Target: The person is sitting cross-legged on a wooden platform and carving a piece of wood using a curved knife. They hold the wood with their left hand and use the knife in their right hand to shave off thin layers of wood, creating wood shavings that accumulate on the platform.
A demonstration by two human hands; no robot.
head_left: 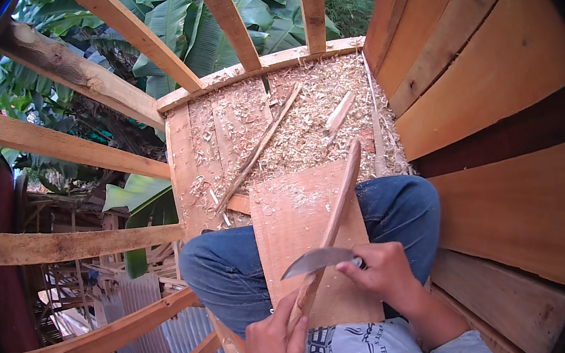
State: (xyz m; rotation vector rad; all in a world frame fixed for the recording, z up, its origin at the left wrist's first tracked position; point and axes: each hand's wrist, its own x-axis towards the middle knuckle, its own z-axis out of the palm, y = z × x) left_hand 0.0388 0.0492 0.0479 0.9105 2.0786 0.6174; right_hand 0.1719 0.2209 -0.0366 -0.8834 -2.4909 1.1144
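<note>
My left hand (272, 343) is closed round the near end of a long wooden stick (332, 226), which slants up and away to the right. In my right hand (380, 271) is a knife with a broad curved blade (315, 261). Its blade lies across the stick, a little beyond my left hand; whether the edge bites into the wood I cannot tell. Most of the knife's handle is hidden in my fingers. Beneath the stick, a flat wooden board (282, 207) rests across my lap, with a few shavings on its far part.
Wood shavings (299, 133) cover much of the plank floor ahead. Among them lie a long thin strip of wood (262, 144) and a short pale piece (340, 110). Slatted railings (72, 240) stand at the left and front; a plank wall (491, 65) rises close on the right.
</note>
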